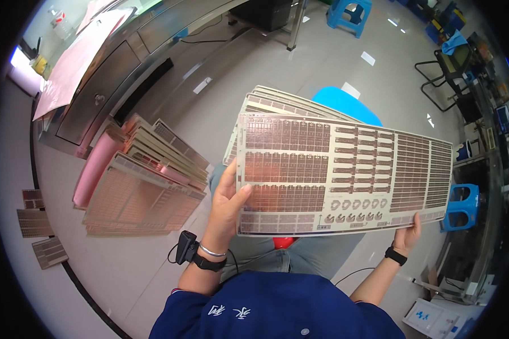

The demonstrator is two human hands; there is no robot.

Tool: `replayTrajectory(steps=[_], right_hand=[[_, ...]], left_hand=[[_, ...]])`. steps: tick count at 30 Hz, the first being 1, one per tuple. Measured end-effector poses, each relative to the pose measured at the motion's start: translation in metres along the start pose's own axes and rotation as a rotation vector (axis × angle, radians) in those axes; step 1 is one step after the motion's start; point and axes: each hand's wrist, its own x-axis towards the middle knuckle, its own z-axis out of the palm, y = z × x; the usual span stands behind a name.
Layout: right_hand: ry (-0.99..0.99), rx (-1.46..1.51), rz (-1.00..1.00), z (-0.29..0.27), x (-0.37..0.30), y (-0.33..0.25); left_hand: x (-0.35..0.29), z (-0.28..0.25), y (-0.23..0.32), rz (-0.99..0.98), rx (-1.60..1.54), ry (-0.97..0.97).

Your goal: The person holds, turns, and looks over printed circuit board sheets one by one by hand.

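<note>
A large copper-coloured circuit board panel [360, 169] with a pale border and rows of printed patterns is held up, tilted, above my lap. My left hand [229, 195] grips its left edge, thumb on the front face, the other fingers mostly hidden behind. Around the lower right edge my right hand [408, 234] is closed, with a finger showing on the front. Directly behind it, several similar panels [266, 93] show their upper and left edges; what they rest on is hidden.
To the left, a stack of panels [144, 198] leans on the floor with a pink roll [100, 166]. Beyond it stands a metal drawer desk [96, 107]. A rounded blue seat [345, 103] shows behind the held panels. Blue stools [462, 206] and a black chair [449, 70] stand right.
</note>
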Motion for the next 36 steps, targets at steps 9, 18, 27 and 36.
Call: replayTrajectory(steps=[9, 18, 27, 36], right_hand=[[-0.022, -0.065, 0.019, 0.002, -0.002, 0.001], [-0.033, -0.111, 0.013, 0.013, -0.003, 0.004], [-0.055, -0.109, 0.014, 0.023, -0.002, 0.005], [-0.111, -0.176, 0.006, 0.023, -0.004, 0.005]], left_hand=[[-0.004, 0.001, 0.005, 0.0, 0.048, 0.002], [-0.004, -0.005, 0.004, 0.056, 0.116, 0.034], [0.002, -0.012, 0.0, 0.063, 0.088, 0.121], [0.0, -0.018, 0.007, 0.119, 0.063, 0.151]])
